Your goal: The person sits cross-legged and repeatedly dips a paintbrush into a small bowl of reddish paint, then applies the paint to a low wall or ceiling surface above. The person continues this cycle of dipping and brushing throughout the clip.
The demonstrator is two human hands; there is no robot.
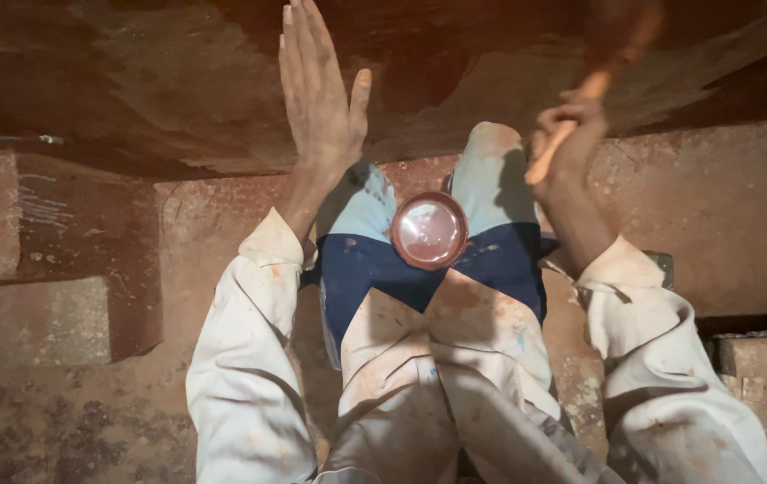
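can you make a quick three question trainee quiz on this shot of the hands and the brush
1. True or false: the left hand lies flat and open against the rusty red surface.
2. What does the right hand grip: A a brush handle, B a hammer, C a rag?
3. Fill in: the round tin of reddish paint rests between the person's ____.

Key: 1 true; 2 A; 3 legs

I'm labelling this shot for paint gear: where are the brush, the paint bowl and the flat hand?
brush [572, 134], head view, on the wooden handle just below the right hand's grip.
paint bowl [429, 230], head view, on the red paint inside it.
left hand [316, 94], head view, on the open palm.
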